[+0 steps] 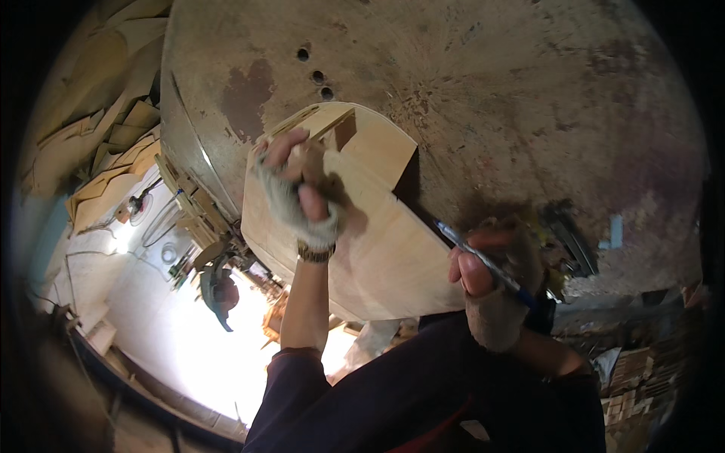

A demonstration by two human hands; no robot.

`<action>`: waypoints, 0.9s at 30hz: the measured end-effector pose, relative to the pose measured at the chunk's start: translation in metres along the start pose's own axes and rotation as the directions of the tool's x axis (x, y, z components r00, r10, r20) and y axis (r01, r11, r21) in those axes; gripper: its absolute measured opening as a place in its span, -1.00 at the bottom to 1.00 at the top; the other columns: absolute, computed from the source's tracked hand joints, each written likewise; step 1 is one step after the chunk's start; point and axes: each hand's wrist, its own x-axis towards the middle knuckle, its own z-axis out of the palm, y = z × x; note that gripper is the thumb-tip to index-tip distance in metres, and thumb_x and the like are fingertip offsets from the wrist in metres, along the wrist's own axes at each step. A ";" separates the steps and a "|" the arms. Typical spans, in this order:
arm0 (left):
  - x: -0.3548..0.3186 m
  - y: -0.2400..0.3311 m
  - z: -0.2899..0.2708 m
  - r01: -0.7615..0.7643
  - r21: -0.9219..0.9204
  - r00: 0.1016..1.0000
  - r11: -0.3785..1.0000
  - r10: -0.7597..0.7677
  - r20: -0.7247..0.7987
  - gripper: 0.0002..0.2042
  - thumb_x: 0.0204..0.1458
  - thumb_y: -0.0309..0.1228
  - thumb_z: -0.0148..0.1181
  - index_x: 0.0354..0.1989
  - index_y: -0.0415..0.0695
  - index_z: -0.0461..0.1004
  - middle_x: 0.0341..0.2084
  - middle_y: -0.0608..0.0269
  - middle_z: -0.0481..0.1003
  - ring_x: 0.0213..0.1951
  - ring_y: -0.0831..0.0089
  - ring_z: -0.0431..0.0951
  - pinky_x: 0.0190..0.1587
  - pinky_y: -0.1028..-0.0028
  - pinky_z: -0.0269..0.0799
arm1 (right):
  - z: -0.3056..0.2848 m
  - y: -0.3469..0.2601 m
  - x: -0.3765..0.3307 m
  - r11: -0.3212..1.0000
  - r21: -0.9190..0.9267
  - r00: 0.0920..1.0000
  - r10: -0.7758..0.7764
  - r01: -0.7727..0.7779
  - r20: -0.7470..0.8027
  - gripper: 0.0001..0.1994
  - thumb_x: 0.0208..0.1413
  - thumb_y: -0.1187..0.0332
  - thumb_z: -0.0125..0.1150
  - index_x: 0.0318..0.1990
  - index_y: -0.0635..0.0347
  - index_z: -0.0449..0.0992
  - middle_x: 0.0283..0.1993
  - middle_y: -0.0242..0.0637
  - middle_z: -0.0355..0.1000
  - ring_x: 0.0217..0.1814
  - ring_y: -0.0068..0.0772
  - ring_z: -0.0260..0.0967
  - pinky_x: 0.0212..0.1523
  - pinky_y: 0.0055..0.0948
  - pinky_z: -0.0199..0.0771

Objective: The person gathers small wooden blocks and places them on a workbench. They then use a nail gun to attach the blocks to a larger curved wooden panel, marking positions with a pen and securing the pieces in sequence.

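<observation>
My left hand (298, 181), in a light fingerless glove with a watch at the wrist, is over pale plywood pieces (377, 249). Its fingers are curled; what lies inside them is hidden. Just past the fingertips, a narrow wooden strip (334, 123) stands out from the panel, with a dark shadow beside it. My right hand (491, 272), also gloved with bare fingertips, grips a blue-and-white pen (483, 261). The pen's tip points up and left, close to the panel's right edge. The plywood has a rounded far edge and an angular notch on its right.
A large worn round tabletop (529, 113) bears the plywood and has several dark holes (318, 77). A dark tool (572, 240) and a pale blue piece (616, 231) lie at right. Wood offcuts (113, 136) are piled at left, with a fan (140, 204) beyond.
</observation>
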 end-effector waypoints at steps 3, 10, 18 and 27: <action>-0.005 -0.005 0.008 0.075 0.042 0.988 0.996 -0.069 -0.141 -0.79 0.37 -0.41 0.01 -0.30 -0.22 0.48 -0.08 0.09 0.50 0.00 0.22 0.46 0.11 0.29 0.36 | 0.003 -0.015 -0.027 0.980 -0.185 0.997 -0.075 0.079 0.027 -0.82 0.26 0.44 0.29 -0.07 0.32 0.49 -0.25 -0.20 0.52 -0.39 -0.51 0.47 -0.36 -0.48 0.48; -0.020 0.086 -0.016 0.447 -0.608 0.795 0.656 -0.603 -0.066 -0.85 0.30 -0.34 0.27 -0.14 -0.16 0.58 -0.17 0.19 0.55 -0.19 0.28 0.52 -0.06 0.26 0.43 | 0.006 -0.048 -0.096 0.984 -0.083 0.985 -0.153 0.159 0.080 -0.73 0.34 0.30 0.28 -0.02 0.36 0.50 -0.24 -0.19 0.58 -0.35 -0.55 0.51 -0.31 -0.54 0.54; -0.108 0.201 -0.094 0.262 -0.938 0.832 -0.226 -0.440 0.339 -0.74 0.19 -0.34 0.40 -0.09 -0.22 0.53 -0.31 0.23 0.55 -0.28 0.38 0.53 -0.20 0.47 0.41 | 0.023 -0.075 -0.153 0.899 -0.003 0.858 -0.418 0.438 0.298 -0.77 0.38 0.29 0.22 -0.08 0.32 0.51 -0.33 -0.16 0.57 -0.42 -0.49 0.50 -0.38 -0.51 0.52; -0.159 0.230 -0.133 0.313 -0.943 0.841 0.112 -0.494 0.221 -0.80 0.17 -0.41 0.42 -0.15 -0.26 0.60 -0.39 0.23 0.61 -0.36 0.50 0.54 -0.25 0.49 0.45 | 0.021 -0.055 -0.194 0.870 -0.202 0.802 -0.295 0.451 0.520 -0.83 0.33 0.34 0.28 -0.19 0.27 0.53 -0.40 -0.32 0.55 -0.44 -0.60 0.45 -0.39 -0.58 0.45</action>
